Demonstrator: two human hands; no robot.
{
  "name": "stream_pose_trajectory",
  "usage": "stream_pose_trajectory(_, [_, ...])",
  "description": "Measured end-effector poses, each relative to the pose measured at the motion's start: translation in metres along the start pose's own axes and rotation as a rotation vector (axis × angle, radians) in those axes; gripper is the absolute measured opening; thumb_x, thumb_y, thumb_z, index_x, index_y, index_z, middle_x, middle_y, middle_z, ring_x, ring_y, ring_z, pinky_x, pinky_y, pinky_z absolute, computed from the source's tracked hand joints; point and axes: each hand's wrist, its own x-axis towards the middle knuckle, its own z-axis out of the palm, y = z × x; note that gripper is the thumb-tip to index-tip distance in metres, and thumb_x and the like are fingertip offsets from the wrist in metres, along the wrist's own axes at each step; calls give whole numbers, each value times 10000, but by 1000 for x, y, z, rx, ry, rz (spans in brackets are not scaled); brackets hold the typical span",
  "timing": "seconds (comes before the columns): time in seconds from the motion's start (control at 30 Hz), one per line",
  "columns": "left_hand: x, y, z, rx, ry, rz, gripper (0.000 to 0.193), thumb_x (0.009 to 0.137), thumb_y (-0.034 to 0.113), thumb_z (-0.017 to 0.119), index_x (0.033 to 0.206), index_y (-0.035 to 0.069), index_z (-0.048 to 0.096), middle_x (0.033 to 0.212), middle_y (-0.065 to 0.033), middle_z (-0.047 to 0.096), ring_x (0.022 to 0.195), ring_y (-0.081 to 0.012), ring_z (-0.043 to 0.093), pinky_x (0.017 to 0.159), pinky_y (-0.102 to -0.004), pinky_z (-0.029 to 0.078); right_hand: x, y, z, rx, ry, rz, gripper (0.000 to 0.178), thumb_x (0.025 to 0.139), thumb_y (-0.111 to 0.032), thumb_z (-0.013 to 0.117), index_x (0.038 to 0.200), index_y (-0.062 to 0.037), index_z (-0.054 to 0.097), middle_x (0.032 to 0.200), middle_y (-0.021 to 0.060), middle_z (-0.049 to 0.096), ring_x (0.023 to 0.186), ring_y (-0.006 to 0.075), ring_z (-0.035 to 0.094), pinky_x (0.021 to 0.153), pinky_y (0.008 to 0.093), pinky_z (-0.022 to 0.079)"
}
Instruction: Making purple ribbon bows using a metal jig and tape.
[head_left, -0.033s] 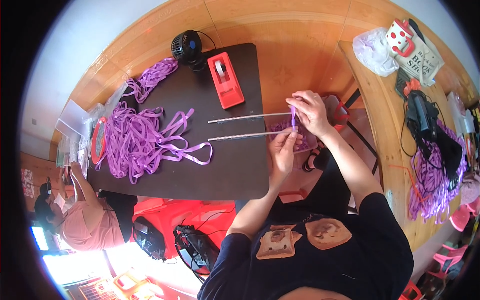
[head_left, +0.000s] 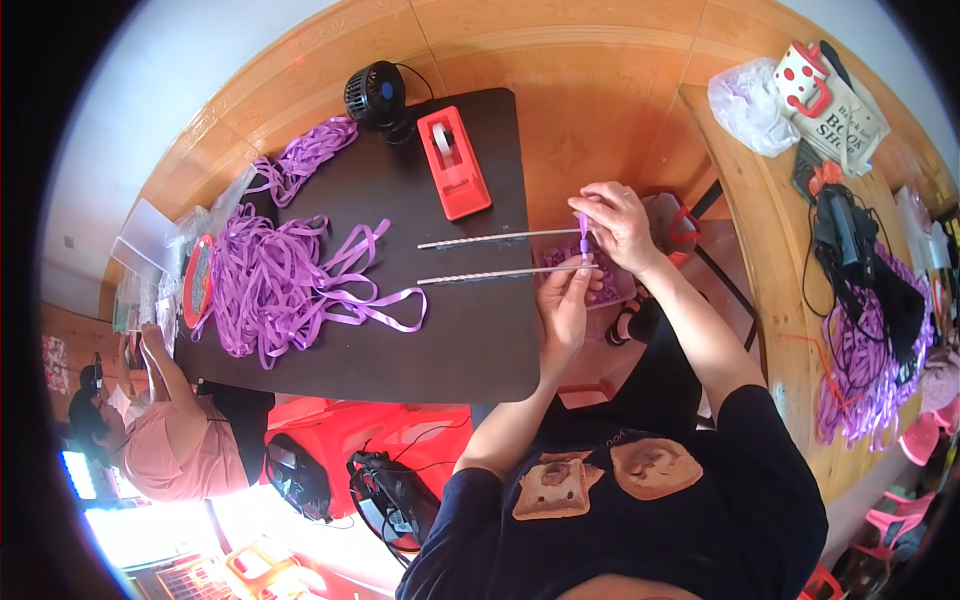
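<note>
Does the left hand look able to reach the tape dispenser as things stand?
Probably not straight across: the left hand seems busy pinching a ribbon, and two rods lie between it and the tape dispenser.

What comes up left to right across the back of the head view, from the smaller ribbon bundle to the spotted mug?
Smaller purple ribbon bundle → black fan → red tape dispenser → right hand, pinching a purple strip → whitish plastic bag → red-spotted white mug.
</note>
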Motion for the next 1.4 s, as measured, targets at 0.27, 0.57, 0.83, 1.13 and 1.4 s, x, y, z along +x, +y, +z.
stream_pose_trajectory(0.27, [18, -29, -8, -178, 160, 227, 197, 941, 126, 544, 1104, 36, 607, 864, -57, 662, 744, -93, 599, 647, -195, 447, -6, 5, 56, 263, -24, 123, 280, 714, -31, 674, 985, -99, 671, 853, 65, 582, 780, 255, 576, 673, 361, 449])
stream_pose_trajectory(0.57, [-53, -12, -22, 266, 67, -128, 174, 938, 133, 538, 1001, 7, 639, 840, -46, 668, 763, -70, 572, 732, -216, 442, -91, -21, 79, 533, -171, 489, 137, 813, -121, 622, 888, -7, 628, 794, 110, 544, 718, 254, 566, 614, 360, 435])
stream_pose_trajectory(0.83, [-119, -4, -68, 18, -86, -274, 187, 936, 84, 533, 1051, -23, 636, 922, -113, 684, 812, -131, 624, 794, -259, 481, -162, -60, 82, 870, -303, 896, 135, 861, -77, 582, 824, 47, 620, 697, 76, 598, 654, 121, 543, 601, 297, 439])
stream_pose_trajectory(1.13, [-128, -2, -81, -23, -166, -296, 191, 933, 45, 524, 1072, -34, 628, 958, -98, 672, 831, -127, 622, 780, -253, 501, -205, -94, 52, 919, -647, 1017, 132, 812, -82, 611, 776, 36, 661, 694, 42, 638, 650, 70, 563, 579, 234, 449])
stream_pose_trajectory(1.4, [-125, -27, -101, 130, -66, -278, 178, 878, 12, 593, 1043, -25, 647, 864, -41, 651, 786, -86, 593, 700, -216, 476, -195, -147, 7, 1204, -827, 1400, 104, 796, -84, 646, 801, 13, 683, 714, 60, 667, 663, 118, 632, 596, 226, 475])
